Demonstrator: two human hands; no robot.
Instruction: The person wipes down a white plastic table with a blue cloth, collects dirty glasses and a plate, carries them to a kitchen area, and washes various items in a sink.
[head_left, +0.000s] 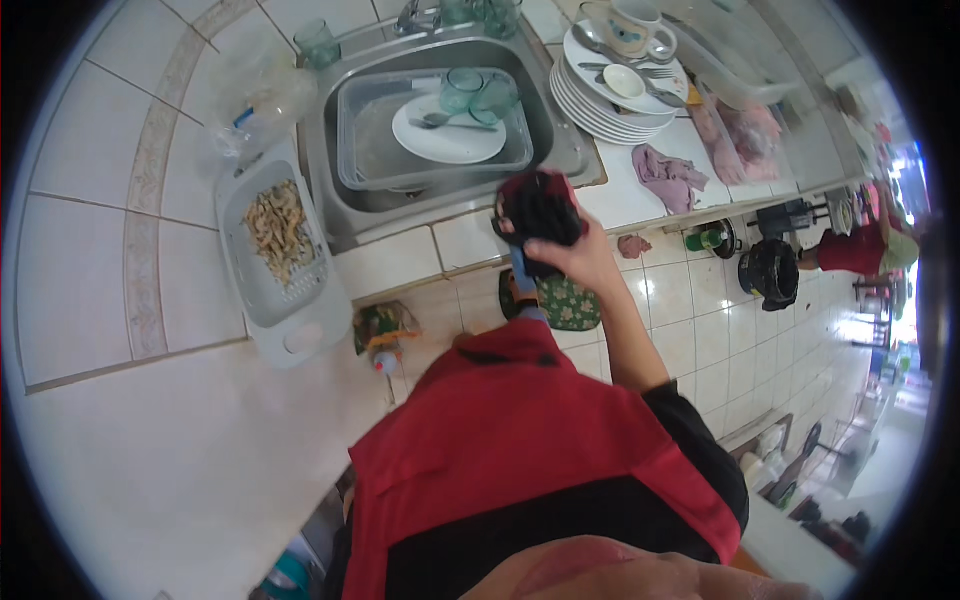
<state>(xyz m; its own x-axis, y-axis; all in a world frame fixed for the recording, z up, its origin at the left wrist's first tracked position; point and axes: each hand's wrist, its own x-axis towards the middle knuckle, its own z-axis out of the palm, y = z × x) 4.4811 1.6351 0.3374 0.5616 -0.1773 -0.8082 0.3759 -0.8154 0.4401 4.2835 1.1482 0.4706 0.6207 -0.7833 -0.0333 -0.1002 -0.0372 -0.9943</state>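
My right hand (574, 251) is closed around a bunched black and dark red item (538, 210), perhaps cloth, over the counter's front edge. Just beyond it is a steel sink (341, 225) with a clear plastic tub (360, 176) inside. The tub holds a white oval plate (450, 148), spoons and greenish glasses (461, 90). My left hand is out of view. To the left, a grey-white plastic colander basket (244, 277) contains what looks like peeled shrimp or shells (281, 229). A pinkish cloth (671, 178) lies on the tiled counter at the right.
Stacked white plates (592, 116) carry a mug (637, 30), cutlery and a small bowl. Pinkish bagged food (750, 142) sits in a clear container. A plastic bag (262, 105) is left of the sink. On the floor are a green patterned mat (570, 304) and a black-lined bin (769, 274); another person (851, 247) stands farther right.
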